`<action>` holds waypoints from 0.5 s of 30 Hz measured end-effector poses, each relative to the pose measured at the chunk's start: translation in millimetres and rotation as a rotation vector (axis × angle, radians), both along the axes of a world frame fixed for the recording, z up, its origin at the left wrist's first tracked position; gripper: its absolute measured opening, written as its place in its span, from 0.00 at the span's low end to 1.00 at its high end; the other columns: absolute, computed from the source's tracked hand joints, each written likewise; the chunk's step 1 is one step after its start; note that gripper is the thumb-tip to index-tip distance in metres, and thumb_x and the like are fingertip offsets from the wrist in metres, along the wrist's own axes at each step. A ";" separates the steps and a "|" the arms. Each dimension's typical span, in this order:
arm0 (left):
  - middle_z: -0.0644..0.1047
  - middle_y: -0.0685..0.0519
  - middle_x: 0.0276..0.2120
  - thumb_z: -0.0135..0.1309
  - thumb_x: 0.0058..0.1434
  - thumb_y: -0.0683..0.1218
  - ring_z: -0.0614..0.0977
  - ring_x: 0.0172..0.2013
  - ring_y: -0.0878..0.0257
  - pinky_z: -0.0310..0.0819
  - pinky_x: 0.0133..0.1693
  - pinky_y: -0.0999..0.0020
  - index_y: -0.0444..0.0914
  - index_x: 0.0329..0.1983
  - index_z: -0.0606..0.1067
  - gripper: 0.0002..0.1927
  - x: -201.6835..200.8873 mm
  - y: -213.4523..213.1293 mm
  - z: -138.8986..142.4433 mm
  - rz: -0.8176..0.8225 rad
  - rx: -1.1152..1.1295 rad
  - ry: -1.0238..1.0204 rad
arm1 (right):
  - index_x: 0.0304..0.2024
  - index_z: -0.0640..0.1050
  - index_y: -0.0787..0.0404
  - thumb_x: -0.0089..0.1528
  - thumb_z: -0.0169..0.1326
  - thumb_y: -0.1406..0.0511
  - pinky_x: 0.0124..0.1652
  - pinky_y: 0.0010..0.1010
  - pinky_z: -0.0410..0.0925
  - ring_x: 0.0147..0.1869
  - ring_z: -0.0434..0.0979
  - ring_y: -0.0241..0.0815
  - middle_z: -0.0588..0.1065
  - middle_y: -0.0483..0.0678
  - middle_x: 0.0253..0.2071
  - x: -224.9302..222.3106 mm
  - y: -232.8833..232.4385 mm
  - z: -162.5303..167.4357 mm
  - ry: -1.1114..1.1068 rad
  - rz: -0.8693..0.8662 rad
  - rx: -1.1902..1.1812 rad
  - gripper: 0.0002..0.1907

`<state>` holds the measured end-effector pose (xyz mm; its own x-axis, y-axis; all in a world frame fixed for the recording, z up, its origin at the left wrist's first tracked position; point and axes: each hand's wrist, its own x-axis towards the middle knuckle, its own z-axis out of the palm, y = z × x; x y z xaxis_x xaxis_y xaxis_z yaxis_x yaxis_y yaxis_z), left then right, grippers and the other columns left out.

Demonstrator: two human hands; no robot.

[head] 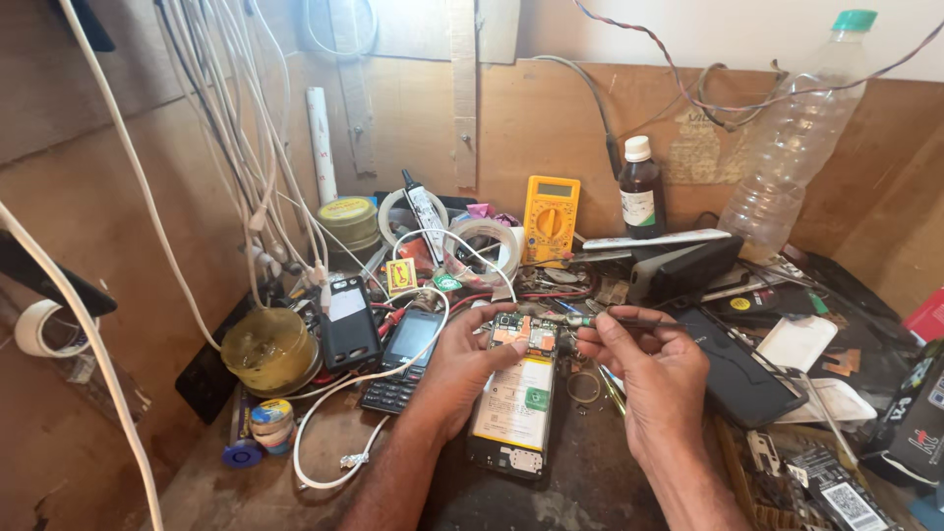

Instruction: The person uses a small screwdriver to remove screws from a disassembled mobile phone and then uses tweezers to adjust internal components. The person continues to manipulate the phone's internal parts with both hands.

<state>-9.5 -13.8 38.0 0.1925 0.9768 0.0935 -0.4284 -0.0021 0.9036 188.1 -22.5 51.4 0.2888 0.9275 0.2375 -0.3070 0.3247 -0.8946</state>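
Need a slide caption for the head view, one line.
Left hand steadies an opened phone while right hand holds a tool at its board, on a cluttered bench.

We sit at a scuffed brown workbench boxed in by bare plywood walls. White cables hang down the left corner. Above the back panel we see a pale plastered wall, and soft daylight falls evenly.

A cluttered wooden workbench seen from above. The left hand steadies an opened smartphone with its battery exposed, while the right hand holds a screwdriver at its far end. A yellow multimeter stands farther back
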 end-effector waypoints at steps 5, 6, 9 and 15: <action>0.83 0.42 0.40 0.59 0.54 0.34 0.86 0.35 0.60 0.83 0.37 0.67 0.31 0.64 0.68 0.31 0.4 1.5 -1.1 0.004 -0.013 -0.013 | 0.44 0.77 0.71 0.61 0.59 0.74 0.42 0.34 0.79 0.39 0.85 0.48 0.80 0.57 0.36 0.3 -0.6 -1.6 -0.018 0.001 0.014 0.09; 0.83 0.42 0.41 0.59 0.54 0.34 0.86 0.36 0.60 0.83 0.37 0.67 0.31 0.64 0.68 0.31 0.4 1.9 -1.1 0.004 -0.013 -0.018 | 0.44 0.77 0.71 0.61 0.59 0.74 0.42 0.35 0.79 0.39 0.85 0.48 0.80 0.58 0.36 0.5 -0.3 -1.6 -0.016 0.002 0.015 0.09; 0.83 0.42 0.41 0.58 0.54 0.34 0.86 0.35 0.60 0.83 0.37 0.67 0.31 0.63 0.67 0.31 0.0 1.8 -1.4 0.006 -0.015 -0.018 | 0.44 0.77 0.71 0.62 0.58 0.73 0.42 0.36 0.80 0.40 0.85 0.49 0.79 0.57 0.37 0.1 -0.8 -1.8 -0.005 0.019 0.045 0.09; 0.83 0.42 0.40 0.58 0.54 0.33 0.86 0.35 0.60 0.83 0.35 0.67 0.30 0.63 0.68 0.31 0.8 2.1 0.3 0.030 -0.034 0.009 | 0.44 0.77 0.72 0.62 0.57 0.73 0.42 0.37 0.80 0.41 0.85 0.49 0.79 0.58 0.38 -2.3 0.0 -2.0 -0.060 0.010 0.043 0.09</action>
